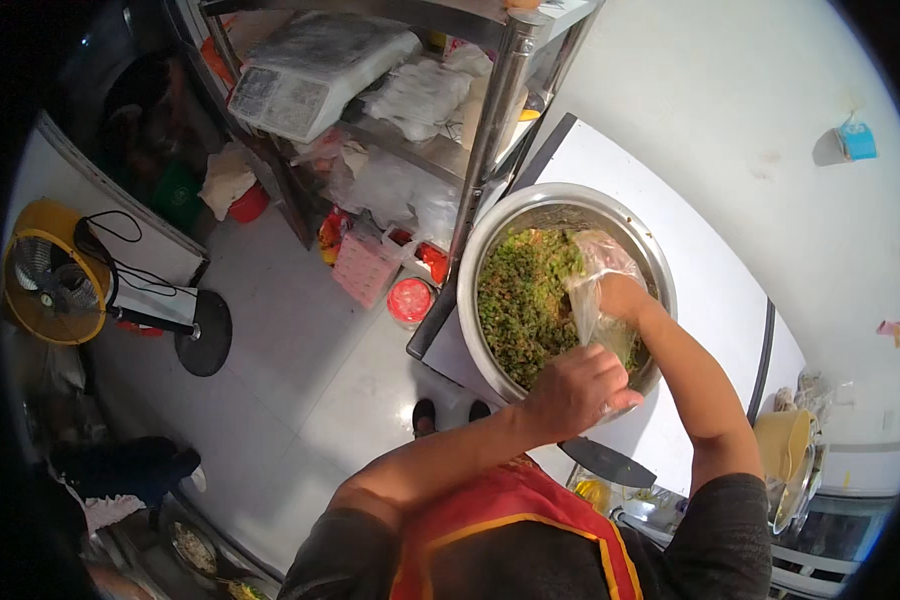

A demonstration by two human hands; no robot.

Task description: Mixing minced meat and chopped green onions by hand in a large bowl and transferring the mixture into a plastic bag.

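Observation:
A large round metal basin (470,315) sits on the white table, holding a chopped green and brown food mixture (525,315). My right hand (616,289) reaches into the basin inside a clear plastic bag (589,300); its fingers are partly hidden by the plastic and are over or in the mixture. At the near rim, my left hand (581,390) is closed on the edge of the same bag. A dark, flat blade-like object (607,463) lies at the table's near edge, just below the basin.
A metal shelf rack (487,150) stands left of the basin, bearing a scale (292,97) and plastic bags (420,97). Below are a pink basket (364,262) and a red-lidded jar (410,300). A yellow fan (56,277) stands far left. Beige containers (784,442) are at right.

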